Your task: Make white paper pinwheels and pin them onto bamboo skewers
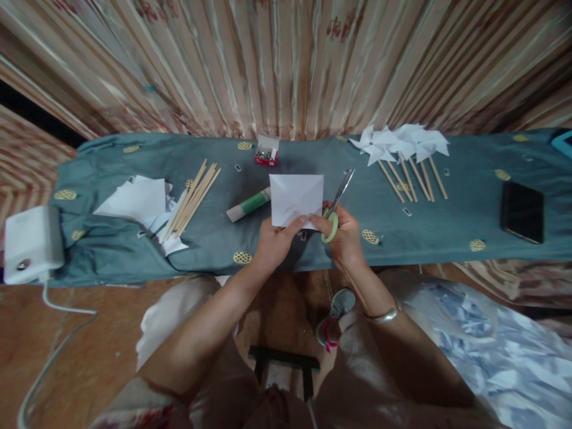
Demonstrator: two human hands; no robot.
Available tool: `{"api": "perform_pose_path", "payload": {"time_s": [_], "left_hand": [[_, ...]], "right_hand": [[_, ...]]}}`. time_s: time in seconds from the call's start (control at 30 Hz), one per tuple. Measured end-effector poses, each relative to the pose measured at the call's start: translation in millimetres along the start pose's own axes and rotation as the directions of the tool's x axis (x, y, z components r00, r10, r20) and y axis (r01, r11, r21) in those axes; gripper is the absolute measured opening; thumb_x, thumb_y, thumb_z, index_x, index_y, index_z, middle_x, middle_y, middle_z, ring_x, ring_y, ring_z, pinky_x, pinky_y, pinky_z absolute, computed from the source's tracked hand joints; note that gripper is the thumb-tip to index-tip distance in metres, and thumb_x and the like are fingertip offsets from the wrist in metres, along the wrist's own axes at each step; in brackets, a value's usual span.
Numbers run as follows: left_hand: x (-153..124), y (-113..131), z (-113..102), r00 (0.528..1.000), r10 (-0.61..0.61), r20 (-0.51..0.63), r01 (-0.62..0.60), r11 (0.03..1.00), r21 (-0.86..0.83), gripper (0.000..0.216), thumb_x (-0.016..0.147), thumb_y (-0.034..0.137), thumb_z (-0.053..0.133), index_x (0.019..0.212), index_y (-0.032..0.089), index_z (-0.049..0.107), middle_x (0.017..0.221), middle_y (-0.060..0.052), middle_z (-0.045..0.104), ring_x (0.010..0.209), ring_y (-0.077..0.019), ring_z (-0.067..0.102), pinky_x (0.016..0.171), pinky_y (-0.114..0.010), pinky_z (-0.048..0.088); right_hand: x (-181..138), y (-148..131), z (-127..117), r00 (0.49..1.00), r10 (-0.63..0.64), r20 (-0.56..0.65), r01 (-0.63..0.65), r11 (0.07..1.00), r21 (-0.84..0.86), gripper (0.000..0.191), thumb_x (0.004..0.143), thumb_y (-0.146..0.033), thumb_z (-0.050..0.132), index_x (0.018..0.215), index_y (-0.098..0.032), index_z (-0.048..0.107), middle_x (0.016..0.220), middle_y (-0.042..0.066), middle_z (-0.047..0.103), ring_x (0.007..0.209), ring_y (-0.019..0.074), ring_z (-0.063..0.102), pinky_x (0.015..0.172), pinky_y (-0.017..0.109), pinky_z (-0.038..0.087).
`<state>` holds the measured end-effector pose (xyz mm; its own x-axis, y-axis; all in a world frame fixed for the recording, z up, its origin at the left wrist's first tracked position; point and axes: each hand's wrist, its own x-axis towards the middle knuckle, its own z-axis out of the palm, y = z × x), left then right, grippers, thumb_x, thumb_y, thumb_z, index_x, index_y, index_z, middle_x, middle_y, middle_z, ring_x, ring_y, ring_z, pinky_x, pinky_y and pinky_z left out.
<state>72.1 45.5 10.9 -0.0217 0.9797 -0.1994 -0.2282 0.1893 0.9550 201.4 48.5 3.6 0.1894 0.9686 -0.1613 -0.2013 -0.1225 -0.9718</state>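
Note:
Between my two hands is a square sheet of white paper [297,196], held up above the cloth with faint creases on it. My left hand [277,241] pinches its lower edge with the thumb on top. My right hand [346,235] has its thumb on the lower right corner of the paper and also holds scissors [330,223] with pale green handles. Their blades point up and to the right, away from the paper. Partly behind the paper, a green and white tube [249,205] lies on the cloth. A small red box [267,154] of metal pins stands open beyond it.
Wooden sticks [196,199] and white paper pieces [134,202] lie on the left of the cloth-covered table [465,223]. Several paper pinwheels [402,143] on sticks rest at the back right. A black phone [522,213] lies far right, a white corded device [33,244] far left.

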Motion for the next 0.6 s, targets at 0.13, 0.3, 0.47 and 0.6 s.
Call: {"api": "perform_pose_path", "payload": {"time_s": [0.13, 0.3, 0.47, 0.6], "left_hand": [[5, 0, -2, 0.996, -0.005, -0.092, 0.006, 1.000, 0.015, 0.033, 0.062, 0.040, 0.080, 0.081, 0.014, 0.071, 0.086, -0.008, 0.075, 0.081, -0.0220, 0.069, 0.074, -0.032, 0.055], [10, 8, -4, 0.993, 0.025, -0.114, -0.023, 1.000, 0.017, 0.030, 0.061, 0.037, 0.080, 0.076, 0.014, 0.068, 0.075, -0.005, 0.072, 0.064, -0.0173, 0.063, 0.053, -0.026, 0.050], [20, 23, -13, 0.980, 0.094, -0.176, -0.091, 0.996, 0.027, 0.026, 0.061, 0.037, 0.078, 0.073, 0.016, 0.068, 0.072, -0.003, 0.070, 0.058, -0.0146, 0.060, 0.045, -0.023, 0.045], [26, 31, -19, 0.964, 0.127, -0.232, -0.126, 0.992, 0.020, 0.027, 0.062, 0.039, 0.077, 0.074, 0.017, 0.068, 0.074, -0.004, 0.071, 0.059, -0.0152, 0.060, 0.043, -0.023, 0.044]], "right_hand": [[-4, 0, 2, 0.997, 0.010, 0.071, -0.010, 1.000, -0.002, 0.050, 0.056, -0.052, 0.081, 0.091, -0.023, 0.060, 0.081, 0.001, 0.070, 0.075, 0.0190, 0.064, 0.066, 0.031, 0.051], [-12, -5, -1, 0.991, -0.006, 0.137, 0.012, 0.999, -0.048, 0.046, 0.059, -0.053, 0.081, 0.089, -0.022, 0.064, 0.080, 0.000, 0.070, 0.071, 0.0161, 0.062, 0.068, 0.030, 0.050], [-23, -9, -10, 0.944, 0.058, 0.324, -0.008, 0.988, -0.154, 0.046, 0.068, -0.060, 0.075, 0.088, -0.020, 0.063, 0.068, 0.000, 0.067, 0.062, 0.0133, 0.058, 0.061, 0.028, 0.047], [-33, -9, -14, 0.834, 0.187, 0.519, -0.056, 0.965, -0.258, 0.051, 0.070, -0.064, 0.071, 0.093, -0.020, 0.062, 0.078, 0.003, 0.069, 0.068, 0.0143, 0.060, 0.063, 0.028, 0.047]]}}
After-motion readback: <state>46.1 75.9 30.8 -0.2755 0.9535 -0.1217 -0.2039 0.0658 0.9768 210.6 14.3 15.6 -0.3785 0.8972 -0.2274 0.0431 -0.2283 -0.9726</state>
